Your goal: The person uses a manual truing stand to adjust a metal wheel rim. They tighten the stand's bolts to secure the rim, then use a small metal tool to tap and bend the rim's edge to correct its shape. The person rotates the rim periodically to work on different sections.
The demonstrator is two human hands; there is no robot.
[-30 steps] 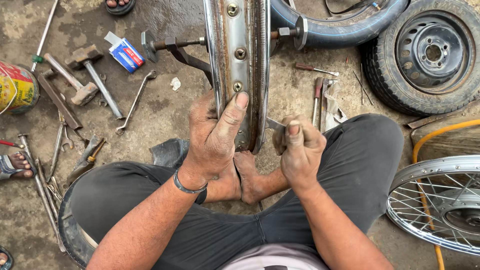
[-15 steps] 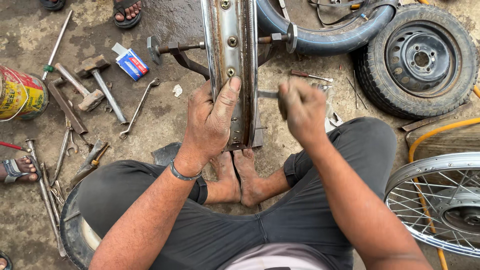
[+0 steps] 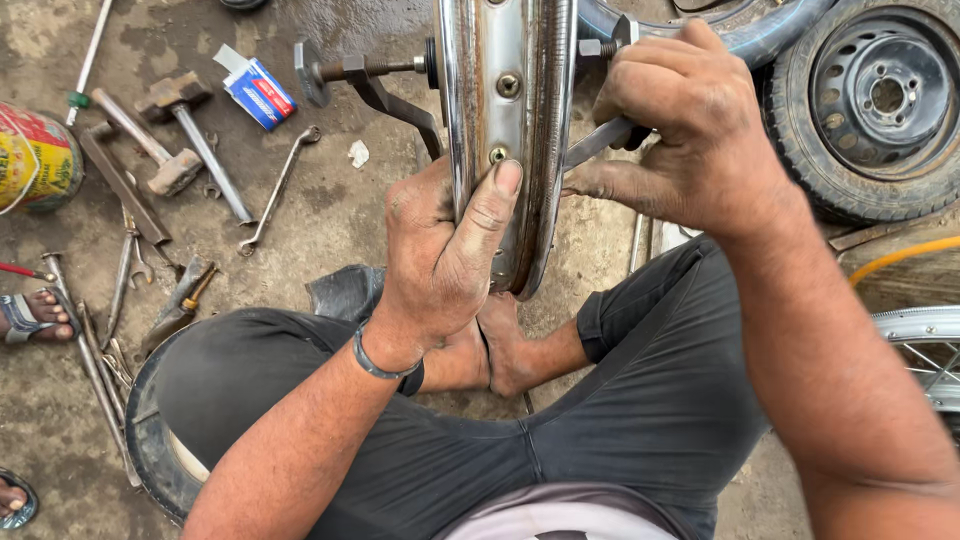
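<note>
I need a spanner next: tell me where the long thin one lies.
In the head view the long thin spanner lies on the ground left of the chrome rim, between the hammer and the left hand.

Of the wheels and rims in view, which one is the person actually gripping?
The bare chrome rim standing upright between the knees: left hand clasps it. The black car wheel with its tyre and the spoked wheel lie untouched on the right.

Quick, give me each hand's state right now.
Left hand: closed around the chrome wheel rim, thumb on its inner face.
Right hand: closed on a flat metal tool.
</note>
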